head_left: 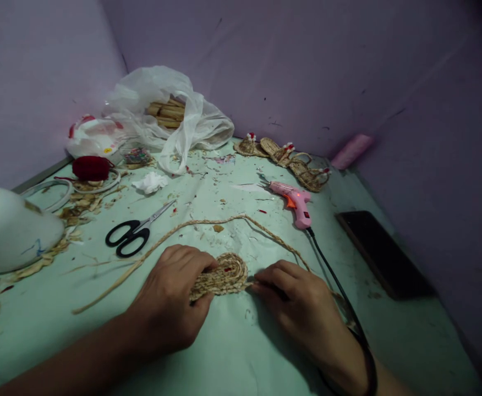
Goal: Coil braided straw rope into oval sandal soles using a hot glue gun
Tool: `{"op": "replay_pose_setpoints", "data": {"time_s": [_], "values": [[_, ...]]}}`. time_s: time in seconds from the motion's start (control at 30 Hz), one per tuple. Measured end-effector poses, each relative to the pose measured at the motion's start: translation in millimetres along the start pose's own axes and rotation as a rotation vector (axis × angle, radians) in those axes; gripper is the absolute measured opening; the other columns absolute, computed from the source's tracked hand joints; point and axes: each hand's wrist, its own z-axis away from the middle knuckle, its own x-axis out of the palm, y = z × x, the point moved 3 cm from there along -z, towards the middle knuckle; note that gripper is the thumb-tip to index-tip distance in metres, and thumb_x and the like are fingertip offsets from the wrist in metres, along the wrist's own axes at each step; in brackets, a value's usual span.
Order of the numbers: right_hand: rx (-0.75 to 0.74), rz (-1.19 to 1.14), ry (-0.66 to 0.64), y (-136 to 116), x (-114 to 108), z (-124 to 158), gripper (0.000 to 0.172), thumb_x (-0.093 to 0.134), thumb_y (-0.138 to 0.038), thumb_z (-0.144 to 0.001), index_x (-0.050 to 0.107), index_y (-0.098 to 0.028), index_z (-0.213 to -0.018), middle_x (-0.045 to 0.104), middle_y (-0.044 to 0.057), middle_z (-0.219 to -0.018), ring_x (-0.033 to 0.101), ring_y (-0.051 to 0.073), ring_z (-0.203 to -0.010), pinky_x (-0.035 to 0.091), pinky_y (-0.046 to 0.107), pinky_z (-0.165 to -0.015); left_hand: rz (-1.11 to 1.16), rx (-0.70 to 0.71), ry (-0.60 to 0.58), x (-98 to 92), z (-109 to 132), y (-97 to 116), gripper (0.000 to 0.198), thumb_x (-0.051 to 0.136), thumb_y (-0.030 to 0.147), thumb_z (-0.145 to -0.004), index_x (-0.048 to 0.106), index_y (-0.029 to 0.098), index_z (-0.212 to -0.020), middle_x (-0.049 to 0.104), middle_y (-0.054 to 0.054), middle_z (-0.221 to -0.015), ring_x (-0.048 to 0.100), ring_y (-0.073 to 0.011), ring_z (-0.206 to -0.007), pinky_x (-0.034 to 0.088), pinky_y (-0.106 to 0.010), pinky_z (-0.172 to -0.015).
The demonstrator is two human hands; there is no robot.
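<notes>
A flat oval coil of braided straw cord (224, 278) lies between my hands, low in the middle of the view. My left hand (179, 297) grips its left end, thumb in front and fingers behind. On the other side my right hand (294, 300) pinches the cord where it leaves the coil. A loose length of braided cord (191, 222) arcs across the table behind both hands, and part of it passes behind my right hand. Black-handled scissors (136, 234) lie left of the coil. A pink glue gun (292, 201) rests behind my right hand.
Woven miniature sandals (307, 170) sit by the wall. A plastic bag (208, 121) with dry stalks, dark red yarn (90, 168) and crumpled tissue (150, 182) are at back left. A white rounded object (14, 231) stands left; a phone (383, 253) lies right. The glue gun's cable (335, 275) runs past my right wrist.
</notes>
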Motion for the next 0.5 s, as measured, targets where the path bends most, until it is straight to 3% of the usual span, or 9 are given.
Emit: {"op": "replay_pose_setpoints", "data": {"time_s": [0.3,0.5], "values": [[-0.025,-0.024,-0.077,1,-10,-1,0.017,0.054,-0.025,-0.087,0.068,-0.019,-0.08,0.065,0.005,-0.073,0.061,0.016,-0.064,0.045,0.027,-0.057,-0.025,0.014,0.009,-0.3,1,0,0.034,0.058,0.014,-0.068,0.052,0.021,-0.101,0.064,-0.006,-0.092,0.059,-0.0247,-0.088,0.047,-0.044,-0.08],[0.068,-0.066,-0.142,0,-11,-8,0.017,0.055,-0.028,-0.084,0.067,-0.02,-0.075,0.064,0.003,-0.067,0.058,0.015,-0.059,0.042,0.026,-0.053,-0.031,0.017,-0.001,-0.7,2,1,0.035,0.059,0.015,-0.069,0.05,0.02,-0.102,0.062,-0.007,-0.091,0.057,-0.0247,-0.088,0.046,-0.044,-0.08]]}}
